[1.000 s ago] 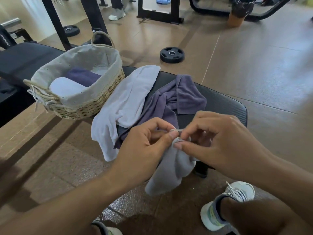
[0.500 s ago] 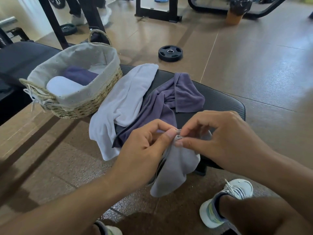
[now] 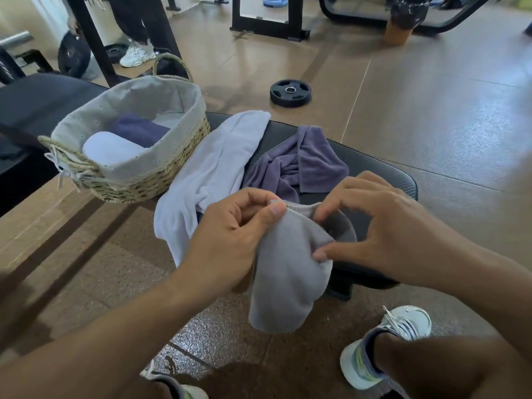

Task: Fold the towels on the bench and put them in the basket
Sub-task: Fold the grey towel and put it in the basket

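A light grey towel (image 3: 285,272) hangs in front of the black bench (image 3: 374,171), off its near edge. My left hand (image 3: 230,240) pinches its top hem. My right hand (image 3: 383,226) holds the same hem a little to the right, thumb pressed on the cloth lower down. On the bench lie a white towel (image 3: 213,171), draped over the near edge, and a crumpled purple towel (image 3: 305,165). The wicker basket (image 3: 149,185) with a grey liner stands on the bench's left end. Inside it are a folded white towel (image 3: 109,148) and a folded purple towel (image 3: 138,131).
A black weight plate (image 3: 290,93) lies on the brown floor beyond the bench. My shoes (image 3: 388,347) are on the floor below my hands. Another person's legs and white shoes (image 3: 135,54) stand by a black rack at the back left, beside a second dark bench (image 3: 34,102).
My hands have drawn apart along the grey towel's hem, opening its top edge. The view has tilted and shifted slightly; the person at the back has walked closer to the rack.
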Available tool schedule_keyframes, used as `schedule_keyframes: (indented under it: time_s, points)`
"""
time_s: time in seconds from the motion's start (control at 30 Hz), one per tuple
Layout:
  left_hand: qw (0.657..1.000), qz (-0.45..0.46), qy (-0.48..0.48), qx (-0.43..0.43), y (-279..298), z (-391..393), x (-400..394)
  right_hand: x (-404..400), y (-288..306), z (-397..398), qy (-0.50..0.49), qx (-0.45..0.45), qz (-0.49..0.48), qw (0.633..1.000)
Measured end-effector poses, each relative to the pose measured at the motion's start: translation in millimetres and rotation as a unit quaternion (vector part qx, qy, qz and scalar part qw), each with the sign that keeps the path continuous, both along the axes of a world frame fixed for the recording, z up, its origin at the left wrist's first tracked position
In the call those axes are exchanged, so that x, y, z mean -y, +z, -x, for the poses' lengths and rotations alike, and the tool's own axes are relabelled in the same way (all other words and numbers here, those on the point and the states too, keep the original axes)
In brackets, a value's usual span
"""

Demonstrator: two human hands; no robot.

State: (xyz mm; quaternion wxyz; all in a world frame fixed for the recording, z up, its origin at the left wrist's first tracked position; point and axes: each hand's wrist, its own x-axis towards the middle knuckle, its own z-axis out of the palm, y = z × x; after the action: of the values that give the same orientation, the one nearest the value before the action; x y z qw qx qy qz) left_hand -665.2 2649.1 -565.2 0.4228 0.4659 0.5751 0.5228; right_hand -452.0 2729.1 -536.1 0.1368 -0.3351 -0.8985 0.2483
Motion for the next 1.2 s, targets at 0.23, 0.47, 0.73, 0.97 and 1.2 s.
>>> schedule_keyframes:
  time_s: [0.23,0.47,0.73,0.97,1.2]
  points:
    - [1.0,0.007,0.017,-0.002,8,20,-11,-4,-8,-3,-0.012,0.085,-0.063,0.994]
    - [0.995,0.014,-0.017,-0.101,14,43,-14,-12,3,-9,-0.084,-0.027,0.064,0.994]
    - [0.979,0.029,-0.056,-0.195,9,53,-14,-9,12,-6,-0.061,-0.074,0.214,0.972]
    - [0.977,0.102,-0.115,-0.147,11,47,-14,12,13,7,0.006,0.01,0.301,0.954]
    - [0.978,0.108,-0.128,-0.122,8,22,-2,50,12,27,0.106,0.064,0.298,0.947]
